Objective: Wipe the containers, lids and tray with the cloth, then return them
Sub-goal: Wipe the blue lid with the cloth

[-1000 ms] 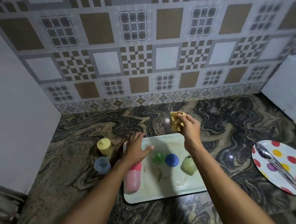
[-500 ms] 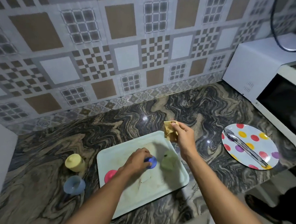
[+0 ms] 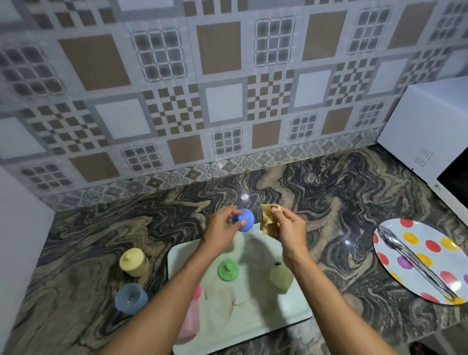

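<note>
My left hand [image 3: 222, 227] holds a blue lid [image 3: 245, 220] up above the far edge of the pale green tray [image 3: 249, 327]. My right hand [image 3: 289, 230] grips a folded tan cloth [image 3: 268, 222] right beside the lid. On the tray lie a green lid [image 3: 228, 269] and a light green container [image 3: 280, 277]. A pink container [image 3: 190, 321] lies on the tray's left side, partly hidden by my left forearm. Left of the tray, on the counter, stand a yellow container [image 3: 135, 261] with its lid on and an open blue container [image 3: 130, 298].
A polka-dot plate [image 3: 435, 245] with metal tongs [image 3: 412, 262] sits on the marble counter at the right. A white microwave [image 3: 435, 139] stands at the back right. A tiled wall runs behind, and a white wall closes the left side.
My left hand took the blue lid off the tray and lifted it up next to the cloth in my right hand. The camera view swung about.
</note>
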